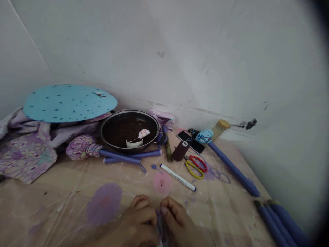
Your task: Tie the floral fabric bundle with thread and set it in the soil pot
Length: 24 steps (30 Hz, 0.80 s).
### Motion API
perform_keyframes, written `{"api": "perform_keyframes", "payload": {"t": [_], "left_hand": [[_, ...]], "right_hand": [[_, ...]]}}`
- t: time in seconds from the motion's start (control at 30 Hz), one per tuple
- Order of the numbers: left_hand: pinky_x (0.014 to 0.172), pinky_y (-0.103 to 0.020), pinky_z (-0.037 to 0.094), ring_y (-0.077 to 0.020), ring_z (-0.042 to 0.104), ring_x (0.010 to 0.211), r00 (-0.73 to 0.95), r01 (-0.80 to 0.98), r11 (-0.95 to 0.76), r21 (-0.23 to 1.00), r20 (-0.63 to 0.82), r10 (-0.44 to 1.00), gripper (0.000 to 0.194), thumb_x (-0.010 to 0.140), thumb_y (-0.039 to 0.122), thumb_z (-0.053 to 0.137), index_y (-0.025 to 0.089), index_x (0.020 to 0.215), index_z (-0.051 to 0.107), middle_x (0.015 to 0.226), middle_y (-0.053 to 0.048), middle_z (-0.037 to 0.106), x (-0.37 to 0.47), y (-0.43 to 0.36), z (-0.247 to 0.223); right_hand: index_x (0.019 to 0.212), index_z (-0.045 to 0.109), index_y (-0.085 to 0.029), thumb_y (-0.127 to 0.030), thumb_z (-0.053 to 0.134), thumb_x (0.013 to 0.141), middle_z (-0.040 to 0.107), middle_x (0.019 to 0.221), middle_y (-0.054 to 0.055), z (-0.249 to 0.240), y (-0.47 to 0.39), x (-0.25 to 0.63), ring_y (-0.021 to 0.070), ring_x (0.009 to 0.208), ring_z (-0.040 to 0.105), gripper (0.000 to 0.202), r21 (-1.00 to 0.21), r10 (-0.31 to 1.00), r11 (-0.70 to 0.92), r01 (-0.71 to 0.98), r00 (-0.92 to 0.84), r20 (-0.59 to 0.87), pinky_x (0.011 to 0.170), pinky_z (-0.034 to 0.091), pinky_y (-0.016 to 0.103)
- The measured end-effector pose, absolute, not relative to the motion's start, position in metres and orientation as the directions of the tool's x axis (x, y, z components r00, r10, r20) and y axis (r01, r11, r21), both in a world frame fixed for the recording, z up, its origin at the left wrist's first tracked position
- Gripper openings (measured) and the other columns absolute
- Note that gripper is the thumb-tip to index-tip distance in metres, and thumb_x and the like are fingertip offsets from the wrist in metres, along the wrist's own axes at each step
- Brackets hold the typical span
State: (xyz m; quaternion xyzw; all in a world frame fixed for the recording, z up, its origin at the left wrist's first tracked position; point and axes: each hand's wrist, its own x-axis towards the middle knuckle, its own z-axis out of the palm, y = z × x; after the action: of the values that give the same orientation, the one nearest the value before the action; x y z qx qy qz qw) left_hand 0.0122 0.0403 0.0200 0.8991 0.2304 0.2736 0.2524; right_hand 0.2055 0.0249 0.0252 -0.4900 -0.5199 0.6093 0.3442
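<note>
Both hands are close together at the bottom middle, low over the table. My left hand (140, 221) is closed with curled fingers on a piece of purple cloth (161, 228). My right hand (178, 219) pinches the same cloth from the other side, thumb against the bent fingers. Only a narrow strip of the cloth shows between the hands, so its shape is hidden. Beyond the hands lies a white marker (178, 177) with blue ends. Past it are yellow-and-red-handled snips (196, 166) and a dark thread cone (181, 151).
A dark pan (101, 132) holds brown grains and a small white cup (134, 143). Cloth-headed purple sticks (120, 156) lie left, another stick (231, 164) right, with more wrapped sticks (280, 219). A phone (197, 146), jar (221, 128), blue dotted fan-like oval (69, 103) and flowered cloth (28, 154) line the wall.
</note>
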Motion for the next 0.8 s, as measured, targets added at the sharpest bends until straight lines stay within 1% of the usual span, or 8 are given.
{"api": "perform_keyframes", "payload": {"t": [0.1, 0.17, 0.23, 0.37, 0.43, 0.57, 0.67, 0.8], "left_hand": [[0.086, -0.032, 0.035, -0.0166, 0.053, 0.082, 0.767, 0.263, -0.727, 0.634, 0.32, 0.556, 0.017, 0.091, 0.021, 0.061, 0.026, 0.077, 0.068, 0.076, 0.001, 0.061, 0.012, 0.04, 0.043], [0.088, -0.031, 0.036, -0.0175, 0.055, 0.088, 0.776, 0.355, -0.648, 0.674, 0.174, 0.606, 0.015, 0.091, 0.017, 0.062, 0.025, 0.08, 0.069, 0.083, -0.001, 0.064, 0.013, 0.039, 0.059], [0.089, -0.031, 0.037, -0.017, 0.057, 0.088, 0.769, 0.399, -0.602, 0.692, 0.105, 0.63, 0.013, 0.087, 0.016, 0.067, 0.025, 0.078, 0.069, 0.084, 0.0, 0.065, 0.015, 0.039, 0.073], [0.088, -0.029, 0.04, -0.0169, 0.057, 0.092, 0.757, 0.461, -0.527, 0.714, -0.007, 0.654, 0.018, 0.085, 0.01, 0.068, 0.022, 0.072, 0.067, 0.086, 0.0, 0.065, 0.017, 0.04, 0.085], [0.086, -0.027, 0.041, -0.0167, 0.057, 0.094, 0.752, 0.471, -0.495, 0.73, -0.038, 0.658, 0.019, 0.083, 0.005, 0.069, 0.021, 0.072, 0.067, 0.087, 0.0, 0.065, 0.016, 0.041, 0.087], [0.087, -0.025, 0.043, -0.0166, 0.058, 0.098, 0.767, 0.44, -0.441, 0.782, -0.072, 0.637, 0.02, 0.08, 0.0, 0.068, 0.02, 0.078, 0.069, 0.091, -0.001, 0.066, 0.013, 0.044, 0.089], [0.09, -0.027, 0.043, -0.0181, 0.057, 0.101, 0.777, 0.38, -0.396, 0.836, -0.056, 0.628, 0.019, 0.083, 0.003, 0.065, 0.021, 0.087, 0.069, 0.096, -0.002, 0.066, 0.009, 0.047, 0.09], [0.087, -0.03, 0.044, -0.0194, 0.058, 0.098, 0.71, 0.363, -0.361, 0.859, -0.004, 0.704, 0.016, 0.088, 0.009, 0.057, 0.021, 0.093, 0.066, 0.096, -0.003, 0.066, 0.001, 0.053, 0.087]], "right_hand": [[0.077, 0.05, -0.02, -0.064, 0.055, 0.086, 0.039, 0.056, -0.009, 0.027, 0.028, 0.206, 0.0071, 0.045, 0.035, 0.045, -0.965, 0.961, -0.251, -0.078, -0.139, -0.239, 0.042, 0.03, 0.016], [0.08, 0.052, -0.02, -0.065, 0.061, 0.081, 0.051, 0.058, -0.007, 0.03, 0.03, 0.209, 0.0061, 0.037, 0.041, 0.046, -0.904, 0.938, -0.345, -0.253, -0.124, -0.323, 0.032, 0.029, 0.015], [0.08, 0.052, -0.02, -0.062, 0.071, 0.074, 0.061, 0.066, -0.003, 0.031, 0.032, 0.212, 0.008, 0.036, 0.051, 0.046, -0.819, 0.915, -0.395, -0.417, -0.095, -0.393, 0.03, 0.035, 0.016], [0.079, 0.055, -0.021, -0.045, 0.078, 0.076, 0.055, 0.06, -0.008, 0.033, 0.029, 0.216, 0.0086, 0.05, 0.057, 0.034, -0.709, 0.941, -0.279, -0.648, -0.038, -0.335, 0.057, 0.053, 0.023], [0.082, 0.056, -0.022, -0.044, 0.073, 0.082, 0.052, 0.06, -0.009, 0.032, 0.024, 0.214, 0.0078, 0.052, 0.053, 0.028, -0.736, 0.967, -0.204, -0.646, -0.014, -0.256, 0.065, 0.053, 0.025], [0.082, 0.058, -0.022, -0.051, 0.059, 0.091, 0.047, 0.058, -0.007, 0.029, 0.015, 0.21, 0.0094, 0.051, 0.048, 0.03, -0.878, 0.987, -0.158, -0.452, -0.057, -0.149, 0.075, 0.049, 0.032], [0.08, 0.058, -0.021, -0.054, 0.053, 0.093, 0.046, 0.058, -0.006, 0.023, 0.011, 0.211, 0.0123, 0.053, 0.048, 0.035, -0.929, 0.988, -0.134, -0.344, -0.122, -0.098, 0.07, 0.047, 0.032], [0.082, 0.057, -0.021, -0.055, 0.048, 0.095, 0.045, 0.056, -0.005, 0.013, 0.008, 0.214, 0.013, 0.052, 0.044, 0.038, -0.963, 0.986, -0.112, -0.245, -0.145, -0.078, 0.054, 0.037, 0.026]]}}
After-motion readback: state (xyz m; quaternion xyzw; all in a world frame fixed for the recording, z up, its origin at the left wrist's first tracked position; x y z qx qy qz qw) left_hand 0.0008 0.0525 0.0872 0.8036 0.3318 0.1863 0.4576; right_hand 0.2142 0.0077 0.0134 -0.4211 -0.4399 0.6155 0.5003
